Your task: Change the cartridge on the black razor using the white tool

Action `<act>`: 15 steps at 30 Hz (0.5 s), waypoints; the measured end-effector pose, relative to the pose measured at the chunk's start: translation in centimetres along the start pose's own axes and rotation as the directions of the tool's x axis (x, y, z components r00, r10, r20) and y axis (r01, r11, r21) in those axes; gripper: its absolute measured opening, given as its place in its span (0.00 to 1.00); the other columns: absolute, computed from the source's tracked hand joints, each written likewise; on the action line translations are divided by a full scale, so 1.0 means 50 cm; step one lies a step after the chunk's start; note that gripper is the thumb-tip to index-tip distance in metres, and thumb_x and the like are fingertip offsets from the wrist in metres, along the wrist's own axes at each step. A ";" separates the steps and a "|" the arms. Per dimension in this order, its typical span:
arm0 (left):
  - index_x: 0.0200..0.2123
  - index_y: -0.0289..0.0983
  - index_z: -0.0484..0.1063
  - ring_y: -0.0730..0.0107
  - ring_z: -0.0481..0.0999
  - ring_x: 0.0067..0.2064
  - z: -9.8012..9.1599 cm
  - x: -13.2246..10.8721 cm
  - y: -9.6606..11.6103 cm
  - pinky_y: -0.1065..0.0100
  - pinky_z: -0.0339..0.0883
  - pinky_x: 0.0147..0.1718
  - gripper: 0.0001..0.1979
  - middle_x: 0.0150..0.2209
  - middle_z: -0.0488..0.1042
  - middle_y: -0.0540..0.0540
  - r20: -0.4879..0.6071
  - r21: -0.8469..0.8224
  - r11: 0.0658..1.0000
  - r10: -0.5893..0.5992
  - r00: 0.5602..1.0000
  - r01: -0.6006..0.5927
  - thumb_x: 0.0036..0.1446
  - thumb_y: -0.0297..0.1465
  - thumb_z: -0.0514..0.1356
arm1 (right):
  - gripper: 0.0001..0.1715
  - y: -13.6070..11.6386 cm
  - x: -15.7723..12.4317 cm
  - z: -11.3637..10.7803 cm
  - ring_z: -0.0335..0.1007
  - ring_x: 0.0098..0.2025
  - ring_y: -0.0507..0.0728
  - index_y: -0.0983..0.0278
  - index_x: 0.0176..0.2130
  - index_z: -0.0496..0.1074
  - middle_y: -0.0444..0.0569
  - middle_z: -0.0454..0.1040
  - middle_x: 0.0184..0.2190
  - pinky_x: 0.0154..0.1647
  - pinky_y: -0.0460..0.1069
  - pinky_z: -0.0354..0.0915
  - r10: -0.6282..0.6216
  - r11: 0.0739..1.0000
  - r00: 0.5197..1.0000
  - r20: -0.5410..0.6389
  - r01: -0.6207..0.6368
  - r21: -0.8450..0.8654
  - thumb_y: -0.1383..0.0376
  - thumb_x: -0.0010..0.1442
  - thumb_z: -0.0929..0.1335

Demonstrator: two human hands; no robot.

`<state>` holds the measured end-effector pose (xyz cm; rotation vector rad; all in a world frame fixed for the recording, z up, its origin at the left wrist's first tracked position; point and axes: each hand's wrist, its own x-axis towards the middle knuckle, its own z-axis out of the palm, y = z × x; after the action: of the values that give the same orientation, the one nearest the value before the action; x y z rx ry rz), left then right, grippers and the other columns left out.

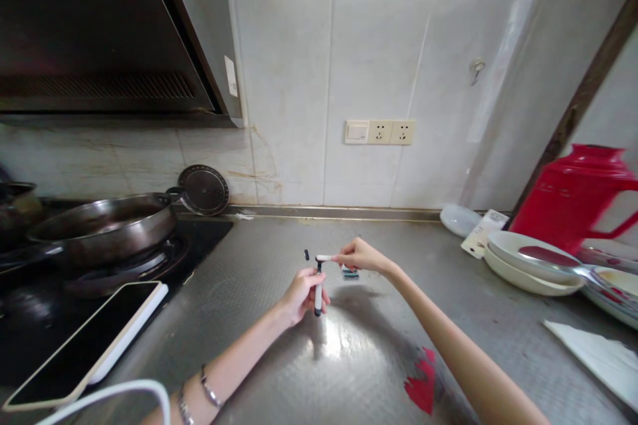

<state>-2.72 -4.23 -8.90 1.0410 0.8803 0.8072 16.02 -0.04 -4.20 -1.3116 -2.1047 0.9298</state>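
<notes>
My left hand [305,293] is closed around the white and black handle of what looks like a razor [318,299], held upright over the metal counter. My right hand [359,256] pinches a small white strip-like piece [325,257] at the top of that handle. The piece lies crosswise and appears to touch the handle's black neck. Just left of it on the counter is a small black piece [306,255]. Beneath my right hand lies a small clear pack with dark bars [350,273], partly covered by the fingers.
On the left, a steel pan [104,229] sits on the black stove, with a phone [84,348] at its edge. To the right are stacked plates [533,272], a red thermos jug [568,196] and white paper [595,355]. A red patch [423,382] marks the counter [279,378].
</notes>
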 end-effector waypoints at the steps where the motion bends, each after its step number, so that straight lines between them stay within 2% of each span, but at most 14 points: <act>1: 0.31 0.36 0.57 0.72 0.67 0.12 0.000 0.000 0.000 0.76 0.56 0.09 0.08 0.16 0.71 0.48 -0.003 -0.001 1.000 0.005 1.000 -0.005 0.53 0.34 0.54 | 0.27 -0.002 0.000 -0.001 0.50 0.16 0.46 0.69 0.18 0.69 0.41 0.61 0.12 0.16 0.43 0.46 -0.002 1.000 1.000 -0.030 0.002 -0.013 0.47 0.49 0.66; 4: 0.31 0.37 0.57 0.71 0.67 0.12 -0.001 0.001 -0.001 0.76 0.56 0.09 0.08 0.16 0.71 0.48 0.003 0.004 1.000 0.012 1.000 -0.012 0.54 0.35 0.53 | 0.28 -0.004 0.000 -0.003 0.50 0.16 0.46 0.69 0.19 0.69 0.41 0.61 0.12 0.17 0.43 0.47 -0.012 1.000 0.998 -0.064 0.010 -0.027 0.47 0.50 0.66; 8: 0.31 0.37 0.57 0.71 0.68 0.13 0.000 0.000 -0.003 0.76 0.55 0.09 0.08 0.17 0.72 0.47 0.021 0.009 1.000 0.010 1.000 -0.010 0.54 0.34 0.53 | 0.28 0.001 0.001 -0.003 0.50 0.16 0.46 0.69 0.20 0.70 0.41 0.60 0.12 0.16 0.43 0.47 -0.023 1.000 1.000 -0.001 0.023 -0.006 0.46 0.49 0.66; 12: 0.31 0.37 0.57 0.70 0.68 0.13 0.001 -0.001 -0.002 0.75 0.57 0.09 0.08 0.16 0.72 0.48 0.020 0.012 1.000 0.018 1.000 -0.019 0.53 0.35 0.53 | 0.28 0.007 0.003 -0.004 0.50 0.16 0.46 0.69 0.20 0.71 0.41 0.61 0.12 0.16 0.43 0.47 -0.010 1.000 0.997 -0.076 0.008 -0.029 0.47 0.50 0.65; 15: 0.32 0.36 0.57 0.69 0.68 0.13 0.000 0.000 -0.001 0.75 0.57 0.09 0.08 0.16 0.72 0.47 0.020 0.031 0.999 0.015 1.000 -0.016 0.53 0.34 0.53 | 0.27 0.007 0.004 -0.003 0.51 0.16 0.46 0.69 0.21 0.71 0.42 0.62 0.13 0.16 0.43 0.48 -0.035 0.999 0.998 -0.056 0.034 -0.023 0.48 0.51 0.65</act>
<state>-2.70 -4.26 -8.92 1.0827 0.8715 0.7972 16.23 0.30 -4.37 -1.2934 -2.0934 0.8472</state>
